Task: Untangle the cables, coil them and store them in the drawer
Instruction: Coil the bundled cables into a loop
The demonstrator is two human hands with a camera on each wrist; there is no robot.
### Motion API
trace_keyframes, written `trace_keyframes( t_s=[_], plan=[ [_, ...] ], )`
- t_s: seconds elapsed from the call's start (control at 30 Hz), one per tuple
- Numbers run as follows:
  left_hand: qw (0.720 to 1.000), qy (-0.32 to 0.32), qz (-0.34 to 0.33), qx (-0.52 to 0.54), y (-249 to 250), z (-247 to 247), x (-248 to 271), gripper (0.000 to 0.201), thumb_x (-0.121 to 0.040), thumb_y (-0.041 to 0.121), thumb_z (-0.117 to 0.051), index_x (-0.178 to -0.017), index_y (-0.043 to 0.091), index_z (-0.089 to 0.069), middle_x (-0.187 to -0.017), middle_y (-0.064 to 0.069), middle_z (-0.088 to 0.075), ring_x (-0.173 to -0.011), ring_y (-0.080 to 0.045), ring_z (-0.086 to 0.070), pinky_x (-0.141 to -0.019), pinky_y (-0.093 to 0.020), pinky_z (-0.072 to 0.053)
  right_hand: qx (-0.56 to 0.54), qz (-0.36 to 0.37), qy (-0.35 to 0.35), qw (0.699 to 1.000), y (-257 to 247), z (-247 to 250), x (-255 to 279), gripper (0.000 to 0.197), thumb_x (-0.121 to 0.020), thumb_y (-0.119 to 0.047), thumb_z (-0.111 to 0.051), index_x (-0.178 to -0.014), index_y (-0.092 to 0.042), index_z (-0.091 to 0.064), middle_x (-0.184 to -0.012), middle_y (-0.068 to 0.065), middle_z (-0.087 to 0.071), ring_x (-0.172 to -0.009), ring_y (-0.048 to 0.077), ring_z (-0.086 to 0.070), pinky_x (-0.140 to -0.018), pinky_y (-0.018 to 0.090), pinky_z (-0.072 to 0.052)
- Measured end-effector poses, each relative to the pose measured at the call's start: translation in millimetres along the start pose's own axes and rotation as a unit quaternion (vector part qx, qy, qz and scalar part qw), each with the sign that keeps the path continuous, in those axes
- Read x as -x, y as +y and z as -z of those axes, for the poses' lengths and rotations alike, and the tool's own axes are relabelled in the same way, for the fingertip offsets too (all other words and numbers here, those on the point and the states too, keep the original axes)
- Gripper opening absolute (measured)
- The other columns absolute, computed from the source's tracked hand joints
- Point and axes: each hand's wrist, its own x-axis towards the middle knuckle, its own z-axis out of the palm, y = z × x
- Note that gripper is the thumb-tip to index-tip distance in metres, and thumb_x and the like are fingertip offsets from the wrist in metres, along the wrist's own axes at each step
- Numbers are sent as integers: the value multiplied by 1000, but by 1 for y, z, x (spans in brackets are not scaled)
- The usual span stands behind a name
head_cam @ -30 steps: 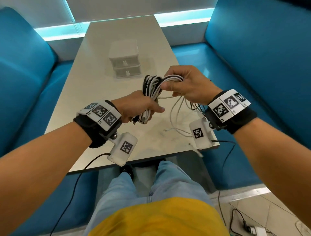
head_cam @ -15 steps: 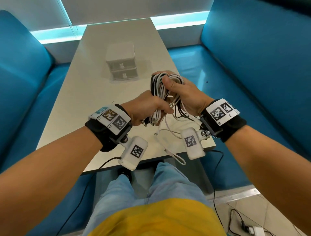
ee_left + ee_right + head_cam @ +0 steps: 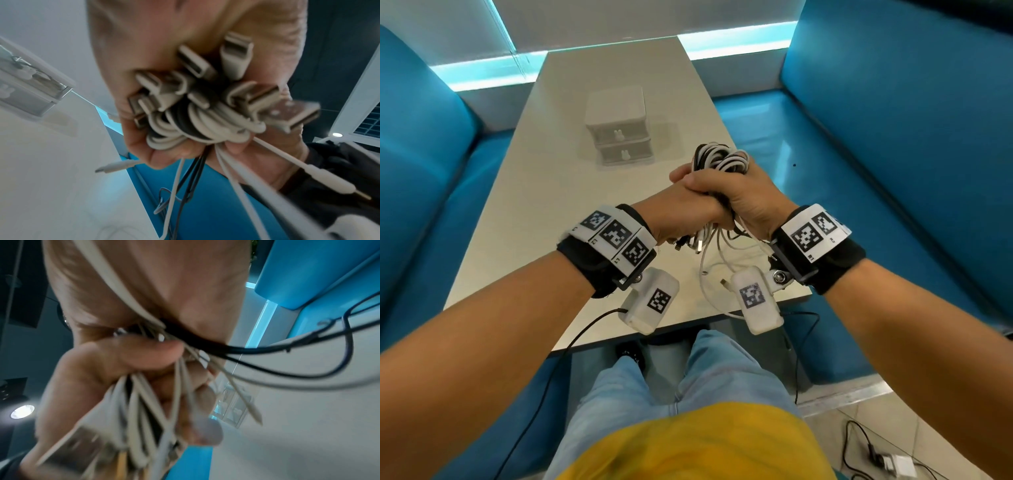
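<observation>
Both hands (image 3: 709,202) — cables (image 3: 722,161) (coiled)

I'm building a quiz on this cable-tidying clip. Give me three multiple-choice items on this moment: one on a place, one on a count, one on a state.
1. Where does the drawer unit stand?
A. on the table, beyond the hands
B. on the blue bench
C. on the person's lap

2. How many drawers does its front show?
A. one
B. two
C. four

3. How is the cable bundle held?
A. it lies loose on the table
B. the left hand alone holds it
C. both hands grip it together

Key: 1 A, the head view shows it on the tabletop past the hands. 2 B, two stacked fronts, each with a small knob. 3 C, the left hand and right hand close round it, loose ends hanging below.
</observation>
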Motion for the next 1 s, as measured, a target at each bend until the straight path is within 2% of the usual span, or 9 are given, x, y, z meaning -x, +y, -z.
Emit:
trace_keyframes(
  t_s=[0.1, 0.17, 0.23, 0.37, 0.53, 0.67, 0.77, 0.9, 1.0],
  plan=[
    [999, 36, -29, -6, -3, 0, -4, 24, -91, -9, -45, -93, 13, -55, -80, 0, -54, -75, -4, -53, -64, -10, -45, 19, 37, 56, 998, 2, -6, -1, 11, -78, -6, -64, -86, -3, -72, -94, 10, -72, -86, 18, -65, -83, 38, -55],
    [997, 60, -52, -11, -6, 2, -4, 23, -89, -5, -48, -97, 14, -60, -86, -2, -61, -82, -9, -59, -70, -17, -50, 30, 69, 100, 992, 3, -10, -4, 12, -78, -2, -64, -88, 2, -69, -90, 7, -73, -84, 16, -66, -82, 35, -57],
    [992, 107, -56, 22, -10, 4, -4, 20, -79, 2, -56, -95, 10, -65, -80, -3, -66, -74, -9, -63, -66, -26, -53, 30, 98, 139, 985, 4, -13, -7, 12, -75, -3, -63, -85, -1, -70, -89, 9, -72, -82, 14, -66, -79, 32, -58],
    [977, 180, -70, 87, -17, 4, -7, 46, -65, 8, -63, -110, 3, -58, -93, -7, -67, -82, -8, -66, -66, -23, -52, -2, 99, 151, 984, 3, -16, -11, 24, -77, -3, -63, -100, -6, -69, -88, 5, -69, -84, 11, -65, -78, 27, -56],
    [983, 156, -74, 62, -16, 4, -4, 16, -70, 5, -58, -83, 4, -66, -73, -20, -65, -64, -13, -61, -59, -26, -51, -22, 54, 131, 990, 5, -16, -14, 44, -74, -8, -68, -117, -11, -60, -87, -1, -64, -84, 11, -63, -79, 28, -53],
    [993, 102, -52, -22, -19, 14, -6, 21, -71, 9, -59, -89, 2, -66, -78, -18, -68, -71, -26, -65, -65, -39, -54, 10, 28, 111, 993, 8, -11, -12, 43, -67, -21, -72, -108, -22, -59, -102, 8, -63, -100, 20, -63, -94, 39, -53],
    [997, 47, -41, -41, -18, 23, -4, 16, -76, -3, -63, -91, 1, -66, -80, -16, -67, -72, -19, -64, -66, -34, -54, 37, 23, 104, 994, 8, -10, -12, 62, -65, -27, -74, -122, -8, -55, -109, 12, -61, -103, 21, -62, -96, 35, -51],
    [996, 54, -63, -36, -16, 28, -3, 9, -83, -3, -58, -89, 0, -66, -68, -4, -64, -58, -5, -61, -53, -16, -48, 71, 10, 101, 992, 10, -8, -17, 80, -64, -34, -76, -135, -12, -47, -128, 8, -56, -113, 13, -59, -97, 27, -49],
    [994, 80, -77, -25, -22, 25, -5, 7, -83, 0, -62, -89, -2, -65, -74, -13, -66, -67, -17, -64, -62, -29, -54, 73, -9, 84, 994, 11, -6, -18, 82, -72, -31, -79, -142, -15, -39, -127, -2, -56, -116, 9, -58, -100, 26, -48]
  ],
)
